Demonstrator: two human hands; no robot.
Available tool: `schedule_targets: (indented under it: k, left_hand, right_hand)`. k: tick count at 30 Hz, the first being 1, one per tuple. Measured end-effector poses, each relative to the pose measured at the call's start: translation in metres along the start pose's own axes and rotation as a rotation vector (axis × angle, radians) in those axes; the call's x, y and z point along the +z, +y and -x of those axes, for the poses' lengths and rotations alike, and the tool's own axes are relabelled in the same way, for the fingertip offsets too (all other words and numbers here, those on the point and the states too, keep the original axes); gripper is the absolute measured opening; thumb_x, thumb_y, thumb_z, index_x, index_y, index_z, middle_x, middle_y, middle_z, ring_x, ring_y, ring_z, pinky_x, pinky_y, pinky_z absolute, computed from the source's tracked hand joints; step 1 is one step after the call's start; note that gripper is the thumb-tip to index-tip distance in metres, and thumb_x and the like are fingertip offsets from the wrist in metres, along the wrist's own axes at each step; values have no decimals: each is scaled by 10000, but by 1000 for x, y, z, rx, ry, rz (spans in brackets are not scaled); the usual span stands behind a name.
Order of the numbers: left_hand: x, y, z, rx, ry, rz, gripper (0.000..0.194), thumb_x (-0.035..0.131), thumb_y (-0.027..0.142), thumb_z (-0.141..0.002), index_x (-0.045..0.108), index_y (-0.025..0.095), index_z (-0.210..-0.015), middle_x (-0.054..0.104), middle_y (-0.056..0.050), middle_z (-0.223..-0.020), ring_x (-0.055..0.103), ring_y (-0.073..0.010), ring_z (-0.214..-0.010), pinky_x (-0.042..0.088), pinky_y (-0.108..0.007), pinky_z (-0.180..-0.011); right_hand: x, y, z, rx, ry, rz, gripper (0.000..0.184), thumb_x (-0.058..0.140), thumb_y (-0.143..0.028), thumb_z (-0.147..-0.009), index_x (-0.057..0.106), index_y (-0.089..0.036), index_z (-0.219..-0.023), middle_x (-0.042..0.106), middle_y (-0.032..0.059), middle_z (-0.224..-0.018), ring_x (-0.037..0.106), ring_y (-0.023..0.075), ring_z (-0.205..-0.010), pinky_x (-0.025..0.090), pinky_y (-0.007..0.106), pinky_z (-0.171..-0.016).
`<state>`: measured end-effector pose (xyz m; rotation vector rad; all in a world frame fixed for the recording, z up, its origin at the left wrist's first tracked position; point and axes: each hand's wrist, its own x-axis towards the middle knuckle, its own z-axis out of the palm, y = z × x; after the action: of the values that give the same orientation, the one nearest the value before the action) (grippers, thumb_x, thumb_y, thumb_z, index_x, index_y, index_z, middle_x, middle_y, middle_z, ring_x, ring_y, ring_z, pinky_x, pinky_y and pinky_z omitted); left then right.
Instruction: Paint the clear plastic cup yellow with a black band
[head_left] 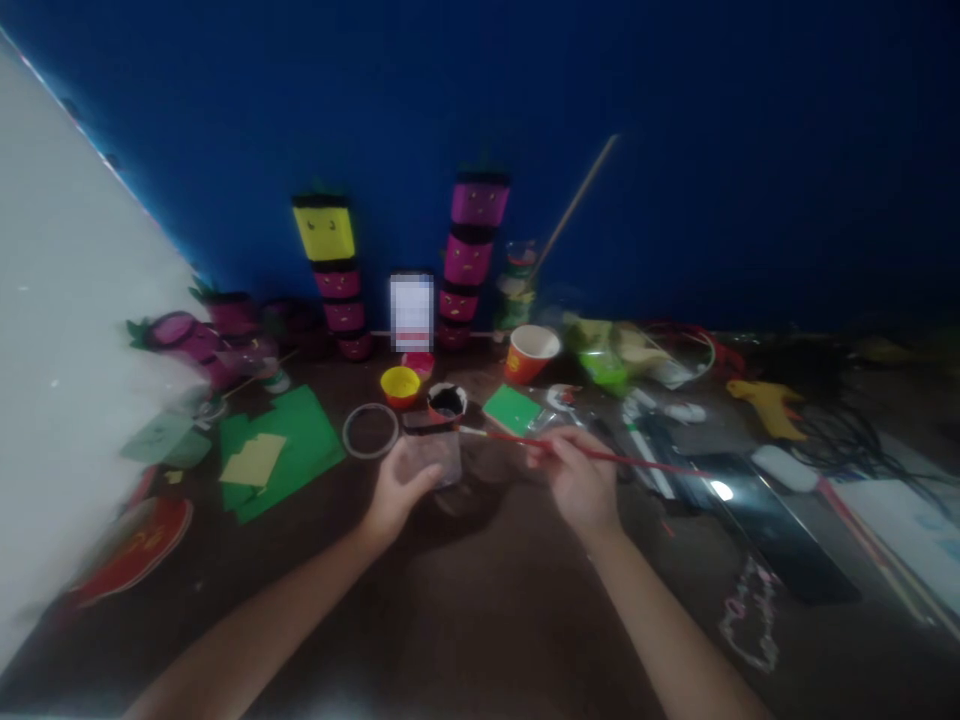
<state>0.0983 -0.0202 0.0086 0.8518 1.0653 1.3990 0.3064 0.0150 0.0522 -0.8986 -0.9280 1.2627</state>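
The left hand (401, 485) grips the cup (444, 462), seemingly steadying its black band beside the brush (510, 437) pinched in the right hand (583, 485), the pot (448, 402) within reach.

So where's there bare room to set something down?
Bare tabletop lies between the left forearm and right forearm, and from the left forearm to the green sheet. It's crowded around the orange cup and, at right, the yellow glue gun.
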Motion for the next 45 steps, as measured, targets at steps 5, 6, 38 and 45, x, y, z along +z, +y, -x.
schedule_targets:
  k: [5,6,38,45]
  left_hand:
    - [-3,-3,-1,-5,-15,29,422,743,319,-636,618,173,-1011,701,-93,-1010,639,-254,-976,483,-399,-880]
    - [-4,-4,-1,-10,-12,33,432,743,327,-633,618,170,-1017,698,-97,-1016,636,-259,-981,482,-404,-882]
    - [-2,6,2,-76,-191,231,530,716,414,-636,596,125,-1063,693,-139,-985,648,-285,-926,504,-346,-710]
    - [-2,8,2,-86,-234,297,480,686,368,-653,612,135,-1066,698,-123,-989,645,-278,-934,493,-341,-731]
  right_hand:
    - [-1,-1,-3,-4,13,-27,95,669,-263,-673,635,-187,-628,604,-16,-541,568,107,-484,480,228,-451]
    - [-1,-1,-4,-2,15,-27,90,663,-257,-675,634,-187,-627,602,-16,-542,566,108,-487,482,232,-459]
    - [-1,-4,-3,38,-29,-124,87,628,-230,-692,627,-182,-619,588,-23,-529,568,94,-506,442,206,-474]
    - [-2,-4,-5,60,-22,-142,83,674,-249,-662,640,-186,-620,603,-25,-522,575,91,-495,450,195,-461]
